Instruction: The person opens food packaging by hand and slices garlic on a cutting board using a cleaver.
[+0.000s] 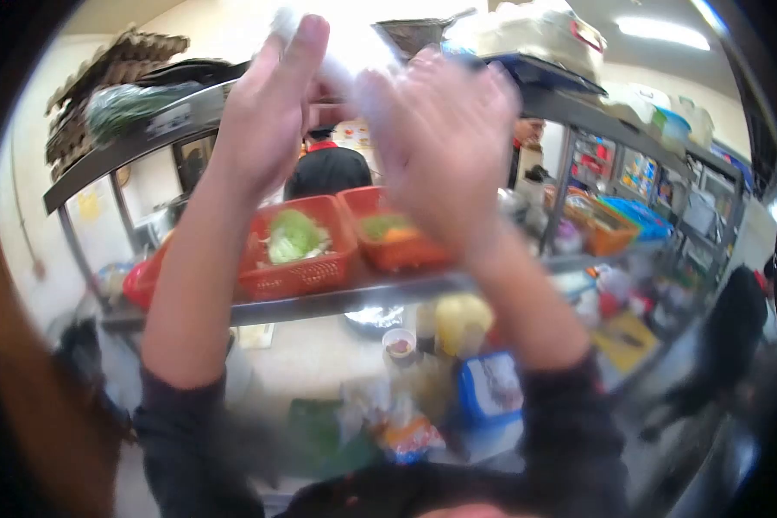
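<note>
Both of my hands are raised in front of the upper shelf. My left hand [272, 112] has its thumb pointing up and its fingers curled around a white, thin-looking thing [341, 56]. Glare and blur hide what kind of thing this is. Its other side reaches the thumb of my right hand [449, 138]. That hand is smeared by motion, its back towards me, so its grip does not show clearly. Behind my forearms, a red plastic basket [306, 274] holds a green lettuce [293, 237]. A second red basket [406, 256] has green and orange food in it.
A metal shelf [363, 300] carries the baskets. Egg trays [116, 65] and a bagged green bundle [134, 112] lie on the upper shelf. Below are a small cup [399, 343], a yellow container [462, 324] and a blue-white box [490, 388]. A person in black [328, 168] stands beyond.
</note>
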{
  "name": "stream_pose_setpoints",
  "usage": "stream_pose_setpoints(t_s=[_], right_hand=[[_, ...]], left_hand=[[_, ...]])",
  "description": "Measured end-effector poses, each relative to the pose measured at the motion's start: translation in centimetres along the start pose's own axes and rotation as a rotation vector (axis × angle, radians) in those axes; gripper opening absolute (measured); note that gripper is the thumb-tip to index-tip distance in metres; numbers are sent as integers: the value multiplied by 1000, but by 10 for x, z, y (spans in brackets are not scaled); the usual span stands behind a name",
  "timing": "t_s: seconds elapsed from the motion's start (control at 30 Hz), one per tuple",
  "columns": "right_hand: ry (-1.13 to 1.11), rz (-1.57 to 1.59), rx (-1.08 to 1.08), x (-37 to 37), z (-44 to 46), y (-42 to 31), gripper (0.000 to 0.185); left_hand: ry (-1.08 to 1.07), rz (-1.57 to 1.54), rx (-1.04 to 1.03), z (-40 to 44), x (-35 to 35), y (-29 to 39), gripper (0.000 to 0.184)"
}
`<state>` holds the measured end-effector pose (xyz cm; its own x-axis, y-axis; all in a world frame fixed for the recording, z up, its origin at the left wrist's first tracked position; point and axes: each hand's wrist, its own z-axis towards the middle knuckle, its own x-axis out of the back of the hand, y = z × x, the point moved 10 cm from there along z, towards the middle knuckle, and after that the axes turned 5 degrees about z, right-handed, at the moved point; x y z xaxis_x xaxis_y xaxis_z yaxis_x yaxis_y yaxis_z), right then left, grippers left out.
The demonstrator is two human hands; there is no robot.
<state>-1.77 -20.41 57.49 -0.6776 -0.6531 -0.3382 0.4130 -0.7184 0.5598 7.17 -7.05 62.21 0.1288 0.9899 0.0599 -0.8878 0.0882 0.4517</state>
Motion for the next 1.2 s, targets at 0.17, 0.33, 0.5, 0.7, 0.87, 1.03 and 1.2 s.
stream_pose_setpoints(t_s=[0.17,0.33,0.5,0.7,0.87,1.03,1.2], right_hand=[[-246,891,-864,48,-125,-40,52],[202,1591,-1961,59,-327,-98,61],[813,1926,-2102,104,-405,-125,64],[899,1718,-2154,158,-438,-118,72],[934,1627,-2043,173,-456,-98,74],[1070,1668,-2049,191,-482,-98,71],[944,1535,-2168,202,-486,-102,60]], left_hand=[[-85,-60,395,-115,-38,-74,30],[-508,596,238,-243,-109,-153,24],[-697,649,-54,-258,-175,-145,20],[-634,222,109,-247,-192,-152,19],[-458,-60,264,-225,-173,-152,31],[-91,-23,379,-202,-107,-197,30],[209,-510,553,-204,-65,-216,41]])
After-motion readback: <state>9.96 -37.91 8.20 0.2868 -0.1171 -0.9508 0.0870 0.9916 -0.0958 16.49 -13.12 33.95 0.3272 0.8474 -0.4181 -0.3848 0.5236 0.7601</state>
